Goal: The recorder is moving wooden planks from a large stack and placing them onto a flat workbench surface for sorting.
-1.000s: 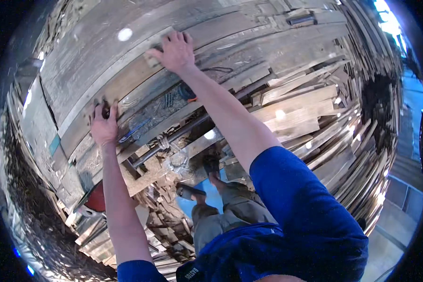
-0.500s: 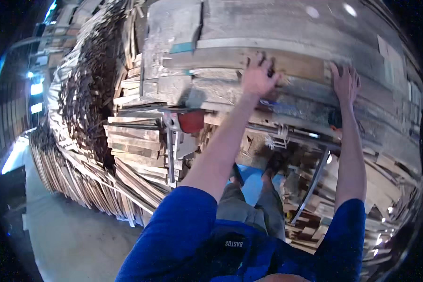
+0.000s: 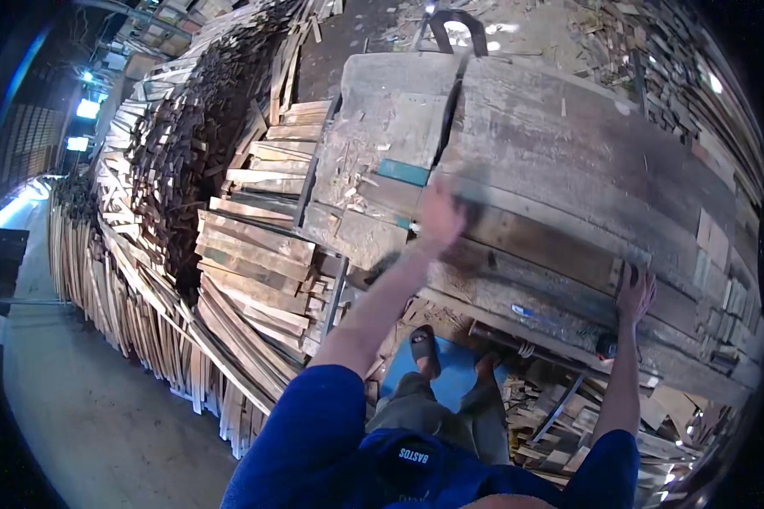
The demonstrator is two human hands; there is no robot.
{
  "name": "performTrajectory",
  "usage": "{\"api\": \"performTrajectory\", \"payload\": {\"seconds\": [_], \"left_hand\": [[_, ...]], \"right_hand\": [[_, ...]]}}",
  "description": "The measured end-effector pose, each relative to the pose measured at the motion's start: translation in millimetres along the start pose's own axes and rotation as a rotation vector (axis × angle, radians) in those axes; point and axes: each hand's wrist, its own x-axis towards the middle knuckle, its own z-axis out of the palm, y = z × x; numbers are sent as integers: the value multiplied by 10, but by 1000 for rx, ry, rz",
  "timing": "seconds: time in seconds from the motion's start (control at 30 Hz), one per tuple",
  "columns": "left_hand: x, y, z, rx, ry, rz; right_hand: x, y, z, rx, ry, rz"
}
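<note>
1. Stretching both arms over the bench [image 3: 552, 110], you had your left hand [image 3: 442, 214] and right hand [image 3: 635, 297] well apart, with a brown board [image 3: 550, 248] lying flat between them, lengthwise along the bench.
2. Your right fingers were spread at the right end of the board and seemed to touch it; how firmly they pressed could not be told. Your left hand was blurred, so the state of its fingers, and whether they touched the board, could not be told either.
3. As far as one could judge, the board was already laid down, and you were in the middle of handling it. Nothing showed this as finished, but how much was left could not be judged.
4. For edges, you had a long dark gap [image 3: 452, 110] between the bench slabs, beyond your left hand. The teal block [image 3: 403, 172] sat just beside that hand. On your side, a blue pen [image 3: 522, 310] lay near the front edge, and a metal bar [image 3: 497, 337] ran below it.
5. For moving, your feet had the blue mat [image 3: 456, 365]. The wood stack [image 3: 255, 246] limited your left side, with wider floor [image 3: 102, 424] beyond it.
</note>
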Motion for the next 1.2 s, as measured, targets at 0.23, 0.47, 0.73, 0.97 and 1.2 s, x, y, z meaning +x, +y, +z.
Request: {"api": "performTrajectory", "payload": {"seconds": [0.23, 0.47, 0.73, 0.97, 1.2], "left_hand": [[-80, -2236, -982, 435, -179, -25], [-408, -1924, -1540, 442, -458, -206], [-184, -1236, -2791, 124, -606, -102], [130, 1559, -2521, 25, -1465, 292], [721, 2672, -2969, -1019, 485, 159]], "right_hand": [[-357, -120, 47, 143, -39, -3], [-519, -84, -166, 126, 174, -52], [-511, -195, -294, 216, 171, -79], [-515, -156, -287, 258, 144, -128], [196, -7, -494, 312, -513, -332]]}}
